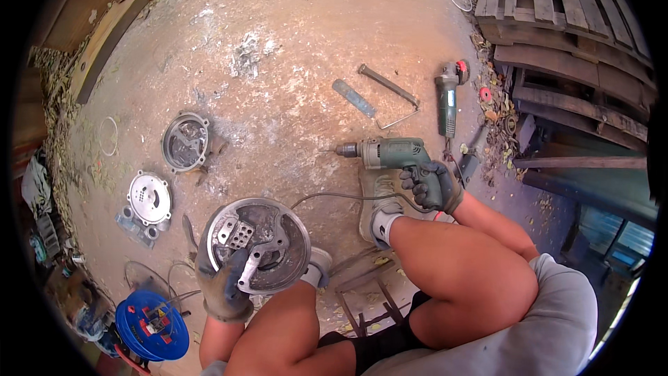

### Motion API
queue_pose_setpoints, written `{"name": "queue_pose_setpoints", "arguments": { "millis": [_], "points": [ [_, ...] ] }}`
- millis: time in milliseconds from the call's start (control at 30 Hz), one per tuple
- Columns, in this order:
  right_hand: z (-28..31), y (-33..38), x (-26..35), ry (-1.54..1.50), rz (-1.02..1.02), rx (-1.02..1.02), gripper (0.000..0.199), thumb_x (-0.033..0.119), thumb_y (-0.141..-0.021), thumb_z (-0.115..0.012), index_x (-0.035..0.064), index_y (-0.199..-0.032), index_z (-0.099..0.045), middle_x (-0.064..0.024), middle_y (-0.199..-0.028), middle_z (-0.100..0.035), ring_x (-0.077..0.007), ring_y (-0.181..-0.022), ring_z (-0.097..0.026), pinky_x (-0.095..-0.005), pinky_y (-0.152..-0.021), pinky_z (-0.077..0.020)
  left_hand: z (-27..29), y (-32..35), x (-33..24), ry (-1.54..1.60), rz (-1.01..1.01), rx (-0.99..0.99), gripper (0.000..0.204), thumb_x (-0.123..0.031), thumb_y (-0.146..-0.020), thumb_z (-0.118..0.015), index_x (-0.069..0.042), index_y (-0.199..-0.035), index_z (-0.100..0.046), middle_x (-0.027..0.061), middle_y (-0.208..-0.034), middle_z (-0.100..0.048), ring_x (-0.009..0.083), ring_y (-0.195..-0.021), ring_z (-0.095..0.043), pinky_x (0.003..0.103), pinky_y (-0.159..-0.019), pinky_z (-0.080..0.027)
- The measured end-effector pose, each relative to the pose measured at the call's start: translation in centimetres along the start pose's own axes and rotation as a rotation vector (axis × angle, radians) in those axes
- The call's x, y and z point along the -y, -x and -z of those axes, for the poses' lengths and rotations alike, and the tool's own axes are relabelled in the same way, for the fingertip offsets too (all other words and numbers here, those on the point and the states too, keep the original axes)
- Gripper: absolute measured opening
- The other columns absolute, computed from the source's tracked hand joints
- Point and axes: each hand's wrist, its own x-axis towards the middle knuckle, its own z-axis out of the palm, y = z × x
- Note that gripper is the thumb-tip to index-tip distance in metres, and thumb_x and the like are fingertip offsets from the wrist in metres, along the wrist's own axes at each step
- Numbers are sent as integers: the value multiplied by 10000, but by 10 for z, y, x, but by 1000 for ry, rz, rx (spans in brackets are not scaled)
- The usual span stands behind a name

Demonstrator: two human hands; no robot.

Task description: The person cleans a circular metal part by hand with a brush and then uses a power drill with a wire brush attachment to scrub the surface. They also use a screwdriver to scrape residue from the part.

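Observation:
My left hand [226, 282], in a grey work glove, grips a round metal housing [296, 247] at its left rim, the thumb reaching over its inner face. A small block with several holes and a curved arm show inside the housing. In my right hand [438, 184], also gloved, is a green power drill [400, 153]; the fingers wrap its handle, and its chuck with a thin bit points left, apart from the housing. The drill's black cord runs left behind the housing. On the ground beyond my left hand lie a perforated metal disc [147, 198] and a ring-shaped metal casing [186, 143].
Past the drill lie an angle grinder [447, 104], a flat metal strip [353, 97] and a long bolt-like rod [388, 85]. Wooden pallets [563, 42] are stacked at the far right. A blue cable reel [167, 338] stands at the lower left, and a timber beam [104, 56] lies at the far left.

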Motion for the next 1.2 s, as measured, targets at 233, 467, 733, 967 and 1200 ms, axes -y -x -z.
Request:
{"name": "queue_pose_setpoints", "arguments": {
  "millis": [233, 467, 733, 967, 1200],
  "points": [
    [15, -46, 25, -202, -1, 169, 611, 364, -1016, -648, -66, -1447, -595, -137, -1147, -720, -94, -709, -609, -241, -628, -539, -14, -8, -3, 94, -28, -48, 596, 20, -956, -645, 74, -1539, -531, 179, -1329, -724, 244, -1126, -755, 374, -970, -641],
    [-2, -129, 45, -155, -146, 163, 624, 360, -1020, -615, -94, -1448, -586, -154, -1172, -728, -200, -921, -741, -255, -653, -593, -17, -20, -8, 75, 29, -13, 668, 40, -944, -683, 43, -1589, -510, 161, -1426, -690, 230, -1266, -697, 349, -1065, -594],
    [-39, -109, -3, 302, -191, -247, 563, 544, -1061, -658, 60, -1348, -698, -108, -1088, -729, -208, -913, -726, -326, -682, -631, -15, -29, 6, 0, -61, -61, 531, -4, -980, -697, 55, -1497, -591, 150, -1320, -736, 234, -1146, -737, 379, -1006, -604],
    [-21, -113, 75, 1211, -151, -649, 629, 640, -1086, -588, 47, -1065, -797, -139, -918, -805, -286, -786, -802, -425, -743, -666, -20, -38, -1, -49, -54, -102, 502, -3, -1006, -686, 47, -1498, -597, 139, -1326, -737, 214, -1142, -732, 368, -995, -600],
    [128, -151, 187, 1485, 193, -1178, 655, 609, -1102, -551, 11, -1101, -821, -213, -1068, -821, -309, -976, -813, -416, -838, -611, -42, -42, 5, 22, -48, -23, 514, 73, -988, -653, 45, -1495, -574, 133, -1319, -712, 206, -1139, -720, 326, -954, -629]
  ]
}}
